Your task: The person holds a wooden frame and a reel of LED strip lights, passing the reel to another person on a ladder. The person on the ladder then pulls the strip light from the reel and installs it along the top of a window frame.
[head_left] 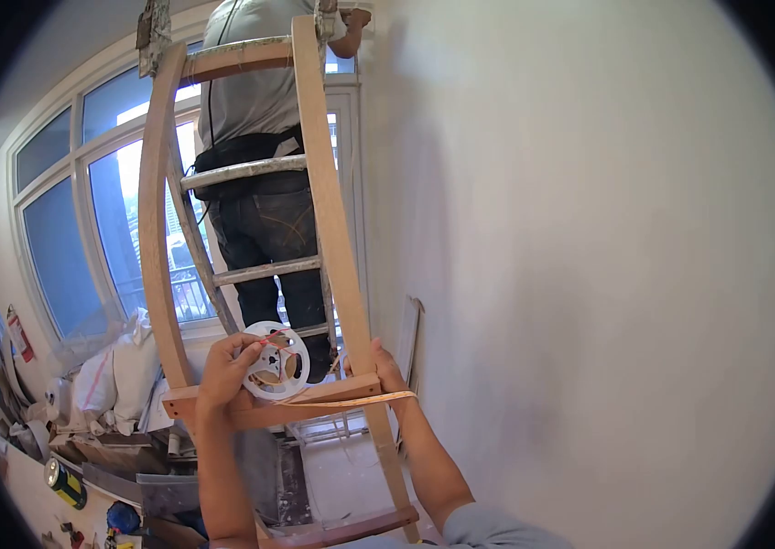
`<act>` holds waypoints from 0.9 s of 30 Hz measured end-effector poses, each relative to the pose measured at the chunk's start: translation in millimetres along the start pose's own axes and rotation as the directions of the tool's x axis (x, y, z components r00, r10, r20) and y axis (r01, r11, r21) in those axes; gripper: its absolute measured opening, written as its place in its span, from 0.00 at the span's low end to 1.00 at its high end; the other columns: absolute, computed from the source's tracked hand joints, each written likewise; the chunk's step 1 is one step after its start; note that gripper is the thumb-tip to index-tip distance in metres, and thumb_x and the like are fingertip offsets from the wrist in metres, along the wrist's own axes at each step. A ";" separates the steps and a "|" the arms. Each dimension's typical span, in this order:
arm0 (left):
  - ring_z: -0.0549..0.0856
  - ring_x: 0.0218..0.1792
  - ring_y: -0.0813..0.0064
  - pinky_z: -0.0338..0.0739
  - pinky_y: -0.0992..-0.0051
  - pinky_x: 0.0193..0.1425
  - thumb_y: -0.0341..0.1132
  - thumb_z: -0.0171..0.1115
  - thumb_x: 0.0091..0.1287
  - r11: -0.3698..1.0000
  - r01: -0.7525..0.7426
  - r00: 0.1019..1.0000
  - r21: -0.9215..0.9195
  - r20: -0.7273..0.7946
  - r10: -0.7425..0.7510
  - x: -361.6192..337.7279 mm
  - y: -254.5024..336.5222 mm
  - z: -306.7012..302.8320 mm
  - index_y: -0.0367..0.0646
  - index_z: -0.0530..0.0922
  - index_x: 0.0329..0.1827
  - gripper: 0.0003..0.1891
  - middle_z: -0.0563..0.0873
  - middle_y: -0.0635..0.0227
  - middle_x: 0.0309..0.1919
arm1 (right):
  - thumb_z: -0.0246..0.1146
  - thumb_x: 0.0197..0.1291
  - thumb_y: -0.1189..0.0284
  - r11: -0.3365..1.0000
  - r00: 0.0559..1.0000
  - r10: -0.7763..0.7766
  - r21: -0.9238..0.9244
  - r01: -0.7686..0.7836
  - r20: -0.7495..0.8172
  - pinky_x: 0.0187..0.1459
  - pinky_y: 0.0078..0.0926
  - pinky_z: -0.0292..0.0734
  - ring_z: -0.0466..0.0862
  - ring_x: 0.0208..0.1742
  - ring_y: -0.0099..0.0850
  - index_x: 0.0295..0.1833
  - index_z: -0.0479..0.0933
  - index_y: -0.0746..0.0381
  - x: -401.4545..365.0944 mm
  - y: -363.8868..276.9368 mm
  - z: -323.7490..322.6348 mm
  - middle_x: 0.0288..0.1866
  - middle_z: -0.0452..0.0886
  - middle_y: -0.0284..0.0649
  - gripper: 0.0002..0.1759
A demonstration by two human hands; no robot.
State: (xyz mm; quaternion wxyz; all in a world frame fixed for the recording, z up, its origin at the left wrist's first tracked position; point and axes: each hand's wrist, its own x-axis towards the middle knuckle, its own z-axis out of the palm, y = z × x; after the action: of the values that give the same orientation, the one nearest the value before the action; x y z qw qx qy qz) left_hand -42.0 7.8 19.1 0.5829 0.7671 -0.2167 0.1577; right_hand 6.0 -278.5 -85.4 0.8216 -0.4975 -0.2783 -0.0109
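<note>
My left hand (225, 371) is closed on the edge of a white plastic reel (297, 376) with open cut-outs. Thin red wire ends (275, 340) show by its fingertips. From the reel a narrow yellowish strip (351, 402) runs right, across the wooden rung and over my right wrist. My right hand (388, 368) is at the right rail of a wooden stepladder (343, 229), seemingly wrapped round it, its fingers partly hidden behind the wood. The reel is just above the ladder's near rung (250, 417).
Another person (264, 183) stands on the ladder's far side, facing away, one arm raised to the wall. White sacks (111, 380), a can (65, 483) and a fire extinguisher (18, 334) are at left below the windows. A plain wall (589, 229) rises at right.
</note>
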 end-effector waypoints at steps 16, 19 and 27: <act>0.80 0.36 0.86 0.76 0.83 0.41 0.31 0.60 0.71 0.993 0.087 0.996 -0.074 0.036 -0.084 1.0 4.4 1.2 0.33 0.83 0.44 0.08 0.85 0.71 0.34 | 0.39 0.74 0.42 0.998 0.999 -0.038 -0.052 0.039 0.024 0.39 0.25 0.77 0.79 0.35 0.24 0.48 0.75 0.62 2.1 4.2 -2.8 0.35 0.80 0.38 0.34; 0.80 0.36 0.85 0.76 0.83 0.41 0.31 0.61 0.71 0.994 0.074 0.996 -0.087 0.052 -0.069 1.3 2.2 0.4 0.33 0.83 0.44 0.09 0.85 0.71 0.34 | 0.40 0.74 0.42 0.995 0.998 -0.047 -0.088 0.050 0.038 0.39 0.25 0.77 0.79 0.35 0.25 0.49 0.74 0.62 1.4 0.0 -3.3 0.35 0.80 0.38 0.34; 0.81 0.36 0.84 0.77 0.81 0.41 0.32 0.61 0.71 0.998 0.047 0.998 -0.048 0.055 -0.044 -0.2 7.3 -0.5 0.33 0.83 0.45 0.10 0.86 0.70 0.34 | 0.41 0.72 0.41 0.997 0.999 -0.050 -0.050 0.051 0.016 0.38 0.24 0.76 0.79 0.33 0.25 0.47 0.76 0.62 3.4 4.4 -5.0 0.34 0.80 0.38 0.35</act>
State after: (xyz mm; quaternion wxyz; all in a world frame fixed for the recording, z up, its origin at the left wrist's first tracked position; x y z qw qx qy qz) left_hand -45.9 6.6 25.2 0.5991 0.7611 -0.2186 0.1184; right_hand 12.4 -279.5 -89.2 0.8062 -0.5108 -0.2965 -0.0351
